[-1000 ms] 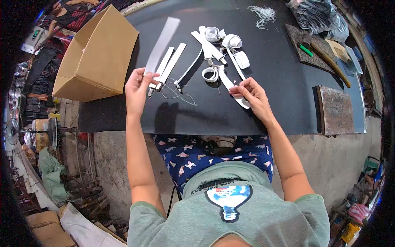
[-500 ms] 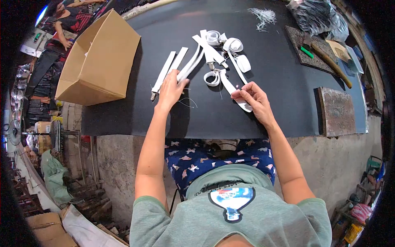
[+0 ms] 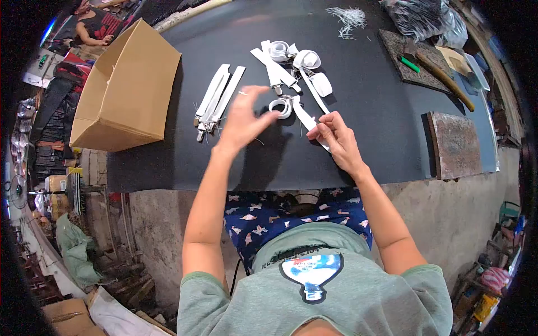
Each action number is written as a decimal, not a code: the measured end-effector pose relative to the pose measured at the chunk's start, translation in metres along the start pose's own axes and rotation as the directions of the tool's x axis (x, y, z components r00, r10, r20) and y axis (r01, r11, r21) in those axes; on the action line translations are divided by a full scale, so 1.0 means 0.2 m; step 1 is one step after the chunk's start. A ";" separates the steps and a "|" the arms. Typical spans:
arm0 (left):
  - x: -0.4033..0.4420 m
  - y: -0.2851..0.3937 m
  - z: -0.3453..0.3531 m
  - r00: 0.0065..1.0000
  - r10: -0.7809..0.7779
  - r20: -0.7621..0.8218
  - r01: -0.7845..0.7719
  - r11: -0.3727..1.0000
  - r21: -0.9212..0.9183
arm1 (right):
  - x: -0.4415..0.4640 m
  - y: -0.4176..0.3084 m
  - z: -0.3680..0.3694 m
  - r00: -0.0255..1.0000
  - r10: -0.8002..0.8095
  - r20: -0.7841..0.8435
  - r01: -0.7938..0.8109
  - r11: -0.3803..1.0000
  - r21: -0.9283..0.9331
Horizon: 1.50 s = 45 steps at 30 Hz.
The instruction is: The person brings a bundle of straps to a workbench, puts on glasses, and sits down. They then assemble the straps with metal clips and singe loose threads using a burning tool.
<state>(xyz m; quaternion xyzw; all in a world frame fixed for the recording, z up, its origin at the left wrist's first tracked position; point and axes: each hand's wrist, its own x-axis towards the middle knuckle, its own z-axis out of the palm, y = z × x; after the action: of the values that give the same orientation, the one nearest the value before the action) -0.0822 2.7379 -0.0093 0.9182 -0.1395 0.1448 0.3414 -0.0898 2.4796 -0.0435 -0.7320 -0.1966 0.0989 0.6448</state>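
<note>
My left hand (image 3: 245, 122) is raised over the dark table, thumb and fingers spread, with nothing in it. Left of it lie several white straps (image 3: 219, 95) side by side, metal clips at their near ends. My right hand (image 3: 339, 141) is pinched; whatever is between its fingertips is too small to make out. Just under those fingertips runs a white strap (image 3: 305, 117). Beyond my hands is a loose pile of coiled white straps (image 3: 308, 59) with metal clips. One small coil (image 3: 280, 108) sits between my two hands.
An open cardboard box (image 3: 134, 84) stands at the left. To the right are a hammer (image 3: 443, 77), a green tool (image 3: 409, 64), a dark board (image 3: 392, 53) and a rusty metal plate (image 3: 457, 144). White thread scraps (image 3: 348, 20) lie at the back. Another person (image 3: 96, 28) sits at upper left.
The strap that my left hand held has been laid with the left group and let go. That hand has since moved right and opened. My right hand stays pinched in nearly the same place.
</note>
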 end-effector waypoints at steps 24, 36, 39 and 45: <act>-0.18 0.14 0.11 0.993 0.011 0.119 -0.009 1.000 -0.017 | -0.08 -0.28 -0.11 1.000 0.009 0.008 -0.004 0.890 -0.456; -0.22 0.14 0.20 1.000 0.022 -0.019 -0.024 0.993 -0.112 | -0.01 -0.10 0.21 0.981 0.002 -0.194 -0.013 0.998 -0.055; -0.24 0.15 0.19 1.000 0.005 -0.007 -0.006 0.988 -0.155 | 0.00 -0.16 0.18 0.969 -0.037 -0.244 -0.016 0.977 -0.214; -0.27 0.15 0.19 0.999 0.019 -0.045 -0.026 0.986 -0.167 | 0.06 -0.09 0.15 0.976 -0.084 -0.202 0.054 0.988 -0.146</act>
<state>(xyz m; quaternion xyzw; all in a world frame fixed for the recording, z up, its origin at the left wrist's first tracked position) -0.1350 2.6989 -0.0391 0.8812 -0.1541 0.1564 0.4187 -0.0938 2.5123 -0.0293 -0.7744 -0.1601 -0.0146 0.6120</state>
